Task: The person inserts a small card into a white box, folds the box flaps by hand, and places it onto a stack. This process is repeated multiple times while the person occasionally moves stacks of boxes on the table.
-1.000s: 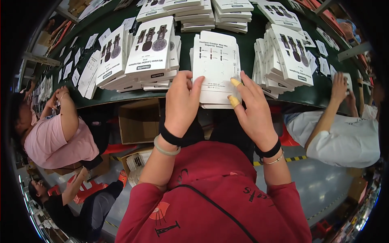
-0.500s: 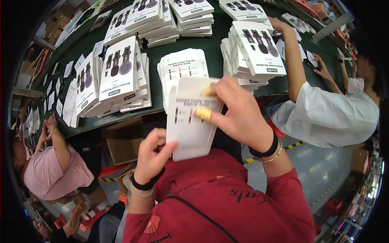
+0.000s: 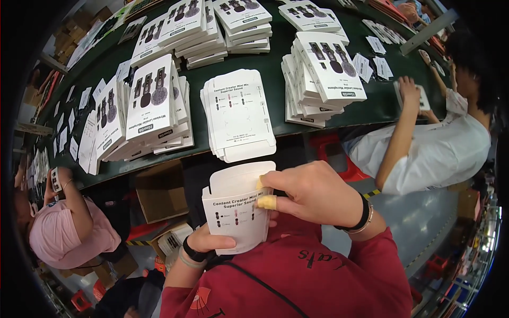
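A white box sleeve (image 3: 238, 212) with small printed microphone pictures is held up before my chest, its top flap raised. My left hand (image 3: 209, 239) grips its lower left side, thumb across the front and fingers behind. At the upper right edge, my right hand (image 3: 310, 196) pinches the sleeve near the flap fold; yellow wraps cover two of its fingertips. Just beyond, at the table's edge, lies a stack of flat white box blanks (image 3: 241, 114) with the same print. Whether the held sleeve has anything inside is hidden.
Stacks of finished-looking white boxes stand left (image 3: 151, 100), right (image 3: 328, 69) and at the back on the dark green table (image 3: 193, 79). A co-worker in white (image 3: 424, 143) sits at the right, one in pink (image 3: 74, 228) at the left. An open cardboard box (image 3: 159, 191) is below the edge.
The sleeve has come down toward me, away from the stack, and its top flap now stands up. My left hand has moved lower. The right co-worker's hands have come together around a white box.
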A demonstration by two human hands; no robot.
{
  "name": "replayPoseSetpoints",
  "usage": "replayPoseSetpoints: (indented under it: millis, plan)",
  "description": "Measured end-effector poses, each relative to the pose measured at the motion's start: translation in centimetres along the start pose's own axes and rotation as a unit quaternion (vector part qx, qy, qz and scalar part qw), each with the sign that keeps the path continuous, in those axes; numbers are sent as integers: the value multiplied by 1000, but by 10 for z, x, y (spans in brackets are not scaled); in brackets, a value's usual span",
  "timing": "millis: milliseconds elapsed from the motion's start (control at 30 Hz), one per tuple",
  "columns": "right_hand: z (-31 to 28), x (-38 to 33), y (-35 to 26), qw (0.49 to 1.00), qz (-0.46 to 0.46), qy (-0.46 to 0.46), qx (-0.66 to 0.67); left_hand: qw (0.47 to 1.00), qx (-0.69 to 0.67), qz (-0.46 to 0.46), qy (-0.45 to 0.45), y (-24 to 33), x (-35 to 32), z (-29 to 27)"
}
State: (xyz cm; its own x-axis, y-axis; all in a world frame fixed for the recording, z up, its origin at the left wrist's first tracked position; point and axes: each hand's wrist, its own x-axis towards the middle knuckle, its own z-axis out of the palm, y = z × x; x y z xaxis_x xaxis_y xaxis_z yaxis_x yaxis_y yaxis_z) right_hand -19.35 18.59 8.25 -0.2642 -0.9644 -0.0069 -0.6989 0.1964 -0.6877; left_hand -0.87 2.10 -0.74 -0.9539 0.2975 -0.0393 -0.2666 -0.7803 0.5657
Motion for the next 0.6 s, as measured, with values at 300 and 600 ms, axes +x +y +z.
replayPoseSetpoints:
  millis: [300,600]
  plan:
    - [29,-20,7,976,25,11,215,981,110,-27,155,-11,-24,18]
    - [45,-29,3,975,3,52,214,816,453,203,295,-16,-29,9]
